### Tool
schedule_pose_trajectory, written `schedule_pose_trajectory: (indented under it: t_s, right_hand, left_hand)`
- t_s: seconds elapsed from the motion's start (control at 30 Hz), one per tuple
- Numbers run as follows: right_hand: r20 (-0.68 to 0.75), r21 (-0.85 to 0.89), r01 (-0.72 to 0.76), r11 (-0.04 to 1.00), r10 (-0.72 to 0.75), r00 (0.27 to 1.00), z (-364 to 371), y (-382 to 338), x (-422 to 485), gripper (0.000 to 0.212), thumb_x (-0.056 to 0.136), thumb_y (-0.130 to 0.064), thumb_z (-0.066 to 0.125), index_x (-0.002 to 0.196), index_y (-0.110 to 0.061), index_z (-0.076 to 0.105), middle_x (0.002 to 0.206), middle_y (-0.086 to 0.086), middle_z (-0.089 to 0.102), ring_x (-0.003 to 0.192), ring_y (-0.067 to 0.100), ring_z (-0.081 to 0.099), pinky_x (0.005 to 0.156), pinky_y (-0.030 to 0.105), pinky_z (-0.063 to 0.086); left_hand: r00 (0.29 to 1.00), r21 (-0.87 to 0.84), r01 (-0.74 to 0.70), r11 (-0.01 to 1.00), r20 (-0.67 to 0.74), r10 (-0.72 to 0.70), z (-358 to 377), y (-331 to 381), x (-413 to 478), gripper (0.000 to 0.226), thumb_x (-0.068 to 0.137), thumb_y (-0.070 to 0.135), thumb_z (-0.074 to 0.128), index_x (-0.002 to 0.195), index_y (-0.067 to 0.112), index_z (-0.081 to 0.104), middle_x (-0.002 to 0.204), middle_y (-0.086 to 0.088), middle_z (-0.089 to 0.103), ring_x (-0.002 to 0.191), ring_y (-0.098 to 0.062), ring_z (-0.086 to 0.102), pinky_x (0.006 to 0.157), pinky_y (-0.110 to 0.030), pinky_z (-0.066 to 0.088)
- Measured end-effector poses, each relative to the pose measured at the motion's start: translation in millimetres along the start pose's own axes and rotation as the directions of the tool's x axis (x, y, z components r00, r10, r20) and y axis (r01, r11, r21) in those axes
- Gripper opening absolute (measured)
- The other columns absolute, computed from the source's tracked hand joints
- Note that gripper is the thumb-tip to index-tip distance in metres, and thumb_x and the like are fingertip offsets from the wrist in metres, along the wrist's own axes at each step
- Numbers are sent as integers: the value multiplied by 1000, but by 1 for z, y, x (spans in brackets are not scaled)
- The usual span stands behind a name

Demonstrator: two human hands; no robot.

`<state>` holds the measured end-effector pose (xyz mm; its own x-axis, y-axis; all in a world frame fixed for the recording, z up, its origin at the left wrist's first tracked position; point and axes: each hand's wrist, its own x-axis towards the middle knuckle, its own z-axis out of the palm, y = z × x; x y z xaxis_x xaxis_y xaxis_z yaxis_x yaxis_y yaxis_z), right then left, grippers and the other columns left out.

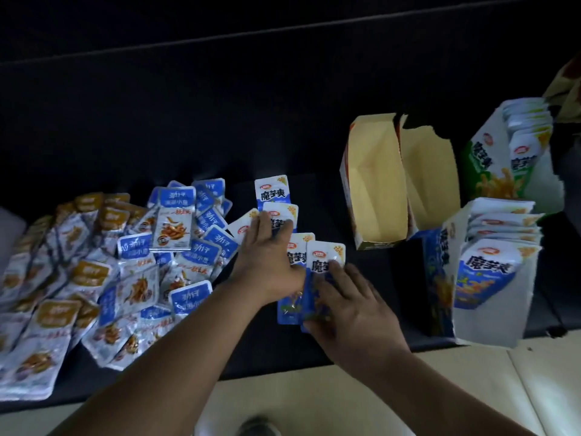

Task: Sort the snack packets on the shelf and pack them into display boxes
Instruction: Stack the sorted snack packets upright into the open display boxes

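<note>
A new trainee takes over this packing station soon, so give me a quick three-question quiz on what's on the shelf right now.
1. True or false: the green display box already holds packets.
2. What does the left hand press on? A gold-label packets; B blue-white packets; C an empty box.
3. How many empty display boxes are in view?
Key: 1 true; 2 B; 3 two.

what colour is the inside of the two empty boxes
Pale yellow inside the empty boxes, head view.
</note>
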<state>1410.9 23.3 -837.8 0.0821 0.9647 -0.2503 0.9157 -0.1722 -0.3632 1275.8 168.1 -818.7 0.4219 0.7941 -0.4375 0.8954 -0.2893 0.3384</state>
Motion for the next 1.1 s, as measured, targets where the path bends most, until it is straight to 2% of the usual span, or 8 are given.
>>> schedule_pose_trajectory:
  t_s: [0.27, 0.43, 0.53, 0.63, 0.73, 0.87, 0.93, 1.1]
  right_hand:
    - [-125, 190, 18, 982, 6, 992, 16, 23, -6, 81, 83, -70, 46, 152, -27, 49, 167, 0, 31, 157, 19, 21, 111, 42, 46]
    - [-83, 272, 21, 962, 1, 997, 3, 27, -7, 100, 65, -84, 58, 152, -36, 48, 168, -9, 27, 157, 12, 17, 122, 34, 33]
    - [93, 221, 6, 975, -27, 995, -11, 26, -6, 121, 53, -88, 69, 158, -45, 28, 169, -20, 5, 157, 5, -2, 123, 21, 14]
    - [126, 138, 5, 990, -23, 992, -13, 23, -7, 125, 56, -82, 76, 160, -44, 18, 169, -20, -3, 157, 6, -8, 127, 28, 17]
    - [72, 147, 5, 989, -16, 997, -11, 24, -6, 114, 62, -82, 71, 159, -44, 23, 169, -19, 3, 157, 6, -2, 125, 32, 26]
    - [49, 130, 23, 991, -30, 998, -10, 24, -7, 106, 68, -85, 63, 158, -43, 26, 170, -16, 4, 158, 8, -1, 123, 30, 27]
    - [63, 109, 21, 994, -28, 998, -10, 22, -7, 104, 72, -83, 63, 159, -42, 23, 170, -15, 1, 158, 9, -4, 122, 29, 24]
    - [20, 82, 33, 996, -35, 999, -8, 22, -8, 100, 74, -83, 58, 159, -42, 26, 170, -13, 4, 158, 10, -2, 121, 28, 26]
  left_hand:
    - [982, 54, -178, 983, -56, 181, 40, -3, -45, 83, 97, 47, 51, 165, 40, 4, 173, -1, -19, 158, -16, -21, 129, -35, 1]
    - [903, -124, -315, 941, -345, 256, 32, -17, -36, 68, 87, 40, 62, 152, 25, 50, 171, 2, 23, 156, -15, 21, 121, -40, 34]
    - [965, -6, -218, 976, -153, 215, 5, -20, -10, 89, 90, 39, 66, 165, 32, 20, 175, 4, -2, 160, -15, -9, 130, -41, 9]
    - [985, 67, -173, 983, 18, 172, -7, -21, 5, 98, 93, 43, 65, 166, 29, 0, 173, 3, -14, 158, -14, -18, 129, -39, -6]
    - [964, 56, -224, 973, -134, 230, 9, -24, -3, 86, 97, 41, 58, 166, 22, 12, 174, 1, 12, 160, -17, 9, 130, -37, 2]
    - [891, 43, -254, 966, -377, 252, 37, -31, -26, 61, 96, 42, 55, 149, 12, 53, 144, -2, 58, 126, -27, 57, 106, -47, 50]
    - [883, 5, -246, 969, -411, 227, 42, -34, -30, 58, 96, 45, 57, 144, 13, 58, 139, -2, 60, 121, -28, 60, 99, -49, 55]
    - [913, -25, -29, 999, -408, 16, 31, -30, -43, 70, 88, 45, 74, 147, 15, 54, 163, -11, 37, 147, -35, 37, 115, -53, 41]
